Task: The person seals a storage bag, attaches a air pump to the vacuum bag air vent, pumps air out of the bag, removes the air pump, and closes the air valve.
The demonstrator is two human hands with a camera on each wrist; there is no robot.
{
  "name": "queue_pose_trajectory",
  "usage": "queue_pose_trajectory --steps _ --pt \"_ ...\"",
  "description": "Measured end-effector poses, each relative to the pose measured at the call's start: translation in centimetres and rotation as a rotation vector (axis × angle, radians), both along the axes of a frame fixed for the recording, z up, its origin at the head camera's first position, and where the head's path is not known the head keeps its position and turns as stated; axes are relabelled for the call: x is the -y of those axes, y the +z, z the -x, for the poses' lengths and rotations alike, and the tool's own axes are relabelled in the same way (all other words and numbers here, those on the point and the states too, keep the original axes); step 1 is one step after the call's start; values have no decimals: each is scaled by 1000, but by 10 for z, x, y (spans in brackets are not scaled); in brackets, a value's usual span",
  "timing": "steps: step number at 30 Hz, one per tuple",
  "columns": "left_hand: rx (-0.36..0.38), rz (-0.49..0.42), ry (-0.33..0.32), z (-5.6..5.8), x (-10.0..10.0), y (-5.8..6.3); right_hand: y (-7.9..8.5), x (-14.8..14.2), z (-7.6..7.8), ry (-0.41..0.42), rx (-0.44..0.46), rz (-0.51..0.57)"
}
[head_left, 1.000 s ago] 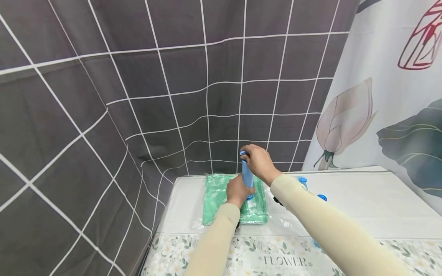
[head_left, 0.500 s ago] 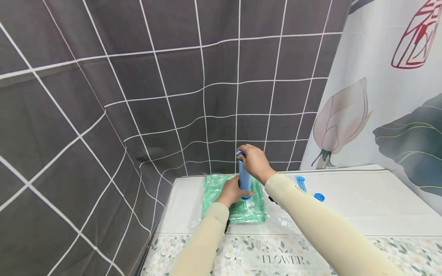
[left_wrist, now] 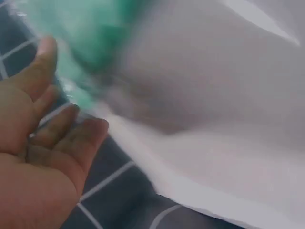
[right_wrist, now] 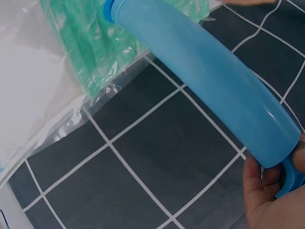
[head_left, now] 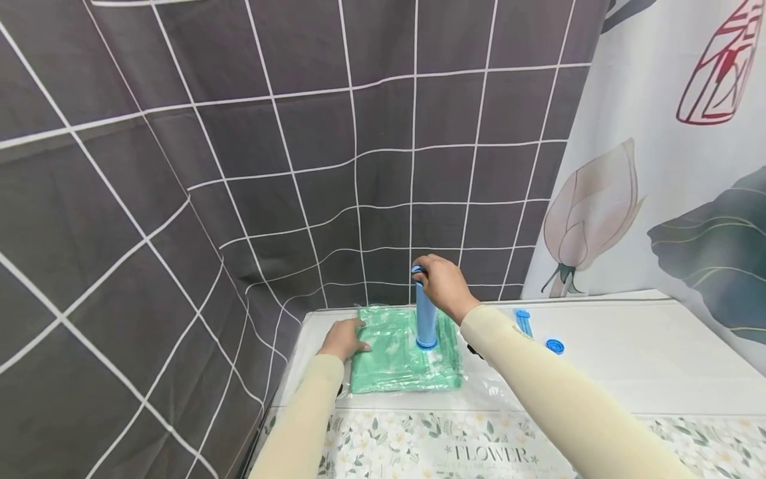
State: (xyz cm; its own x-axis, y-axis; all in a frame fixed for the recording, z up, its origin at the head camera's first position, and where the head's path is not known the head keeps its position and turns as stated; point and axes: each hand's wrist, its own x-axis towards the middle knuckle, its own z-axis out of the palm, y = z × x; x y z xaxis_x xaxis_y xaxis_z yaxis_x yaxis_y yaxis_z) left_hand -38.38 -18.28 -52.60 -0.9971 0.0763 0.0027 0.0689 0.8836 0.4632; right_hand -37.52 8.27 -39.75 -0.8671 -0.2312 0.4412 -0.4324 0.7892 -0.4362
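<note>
A blue hand vacuum pump (head_left: 425, 316) stands upright on a clear plastic vacuum bag (head_left: 389, 362) that has folded green cloth inside. With curled fingers my right hand (head_left: 444, 286) grips the handle at the pump's top. The right wrist view shows the pump's barrel (right_wrist: 205, 81) and the hand (right_wrist: 281, 200) around its handle. My left hand (head_left: 342, 340) lies at the bag's left edge, thumb and fingers spread. In the left wrist view that hand (left_wrist: 43, 148) has relaxed, loosely bent fingers beside the blurred green bag, and nothing is seen in its grasp.
Right of the bag, partly behind my right forearm, lie a blue strip-like piece (head_left: 523, 322) and a round blue cap (head_left: 554, 346) on the white tabletop (head_left: 634, 366). A floral printed strip (head_left: 359, 446) runs along the front. Dark gridded cloth (head_left: 383, 173) hangs behind and left.
My left hand has let go of the pump's lower barrel and moved left to the bag's edge. The right hand stays on the handle.
</note>
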Motion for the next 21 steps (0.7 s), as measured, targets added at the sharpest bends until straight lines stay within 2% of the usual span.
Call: queue_pose_trajectory --steps 1,3,4,7,11,14,15,21 --pt "27 -15 3 -1 3 -2 -1 0 0 -2 6 0" --pt "12 -15 -16 5 9 -21 -2 0 1 -3 12 -4" --pt "6 -4 -26 11 11 -32 -2 0 1 -4 14 -3" --pt "10 14 -45 28 14 -51 -2 0 2 -1 1 -3" --pt "9 60 -79 31 14 -49 -2 1 3 4 -22 -3" --pt "-9 98 -101 39 15 -55 -2 0 3 -4 -23 0" --pt "5 100 -95 39 13 -53 -2 0 2 -7 -23 1" --pt "60 106 -72 43 9 -57 -3 -2 3 11 -33 -5"
